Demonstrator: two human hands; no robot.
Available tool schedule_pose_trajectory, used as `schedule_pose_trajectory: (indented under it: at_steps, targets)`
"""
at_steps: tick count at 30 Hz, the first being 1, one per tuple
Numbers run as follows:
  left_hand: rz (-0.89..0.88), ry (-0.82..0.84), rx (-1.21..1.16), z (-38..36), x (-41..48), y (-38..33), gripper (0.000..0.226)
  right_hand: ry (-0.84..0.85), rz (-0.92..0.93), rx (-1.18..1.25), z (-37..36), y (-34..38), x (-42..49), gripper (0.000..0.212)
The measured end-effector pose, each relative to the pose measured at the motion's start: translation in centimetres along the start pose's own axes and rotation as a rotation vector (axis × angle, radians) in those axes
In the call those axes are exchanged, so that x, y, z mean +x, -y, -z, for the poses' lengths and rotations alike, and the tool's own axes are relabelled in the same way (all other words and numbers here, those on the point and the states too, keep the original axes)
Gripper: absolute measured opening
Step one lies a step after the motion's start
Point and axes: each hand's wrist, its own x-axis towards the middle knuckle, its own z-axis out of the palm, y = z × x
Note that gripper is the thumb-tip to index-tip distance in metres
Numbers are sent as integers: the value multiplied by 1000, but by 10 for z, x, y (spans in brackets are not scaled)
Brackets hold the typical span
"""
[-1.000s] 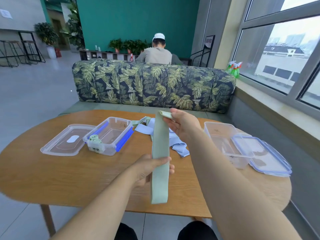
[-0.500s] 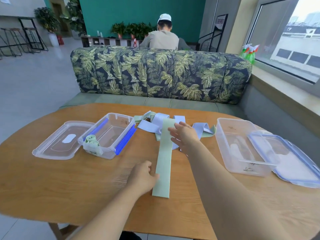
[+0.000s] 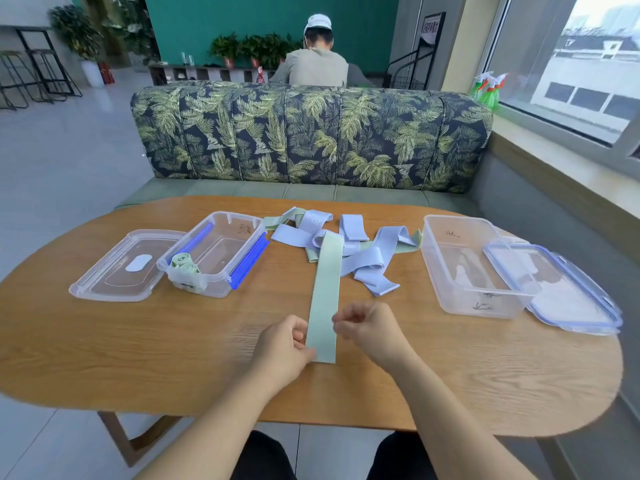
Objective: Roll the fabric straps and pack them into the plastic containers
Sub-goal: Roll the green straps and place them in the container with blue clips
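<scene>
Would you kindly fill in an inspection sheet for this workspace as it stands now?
Surface: wooden table with rounded ends.
Job's things: green strap lies flat and unrolled, far end on the pile of lilac and green straps; left box holds green rolls, left lid beside it; right box looks empty, right lid at its right.
Clutter: nothing seen.
Grips: left hand pinches the strap's near end; right hand, fingers curled, touches its right edge, hold unclear.
Cables: nothing seen.
Surroundings: leaf-print sofa behind the table, a person seated beyond it, spray bottles on the sill.
</scene>
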Motion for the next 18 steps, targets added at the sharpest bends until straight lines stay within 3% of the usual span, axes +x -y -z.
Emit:
schedule_pose_trajectory:
  at_steps: [4, 8, 12, 18]
  targets:
    - [-31, -15, 9, -10, -14, -3, 33, -69, 20, -303, -7, -17, -22, 13]
    - [-42, -41, 47, -16, -24, -4, 32, -65, 42, -435, -14, -30, -38, 15]
    - [-33, 4, 107, -15, -33, -1, 30, -72, 63, -432, -19, -37, -51, 11]
    - [-103, -29, 220, -8, -39, 1, 28, -134, -12, -226, -14, -45, -54, 13]
